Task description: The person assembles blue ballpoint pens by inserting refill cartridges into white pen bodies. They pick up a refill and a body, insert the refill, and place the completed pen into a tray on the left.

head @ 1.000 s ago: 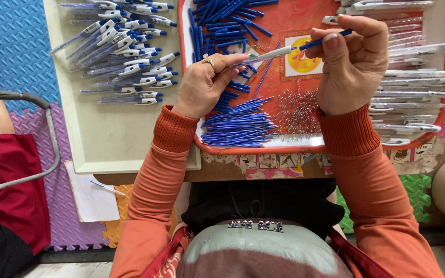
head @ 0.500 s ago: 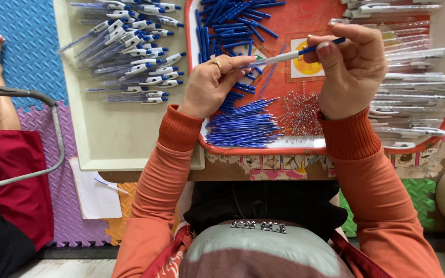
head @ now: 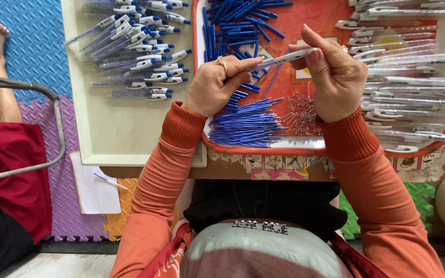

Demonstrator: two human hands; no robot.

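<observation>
- Since the earlier frame, your hands have drawn closer together, and the blue piece that showed at the right end of the pen barrel [head: 283, 58] is no longer visible.
- Your left hand [head: 217, 85], with a ring on one finger, pinches the left end of the barrel between thumb and fingertips.
- Your right hand [head: 336, 77] is curled around the other end, thumb pressed along the top.
- The barrel is held level above the orange tray [head: 284, 20], between both hands and clear of the parts below.
- It looks to be a thin, clear, smooth plastic tube: light, fairly stiff, likely slippery. A grip near each end, as you have now, seems the steadiest hold.
- Beneath your left hand lies a fanned bundle of slim blue refills [head: 245, 126], thin and probably flexible.
- Beside them sits a tangle of small metal springs [head: 302, 113], fine and easily scattered.
- To your right, clear barrels with white clips [head: 408, 82] lie stacked in rows.
- To your left, on a pale tray [head: 114, 139] on the surface, finished pens [head: 135, 51] form a loose pile.
</observation>
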